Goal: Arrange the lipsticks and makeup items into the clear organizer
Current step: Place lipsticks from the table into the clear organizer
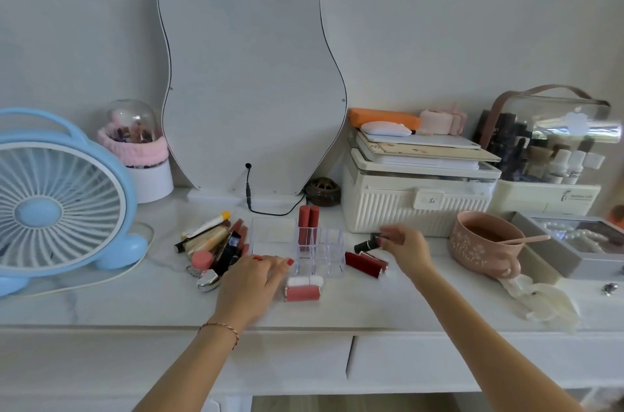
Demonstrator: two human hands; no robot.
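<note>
Right hand (pixel 403 248) pinches black lipstick (pixel 366 245) on table (pixel 354 303), right of organizer (pixel 304 248). Left hand (pixel 251 280) flat, fingers released, holding nothing, front-left of organizer. Two red tubes (pixel 308 225) upright inside organizer. Makeup pile (pixel 212 246) left.

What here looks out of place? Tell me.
Mostly the loose makeup pile lying jumbled left of the clear organizer, which holds only two pink tubes. Red lipsticks lie flat on its right. Nothing looks spilled or broken.
</note>
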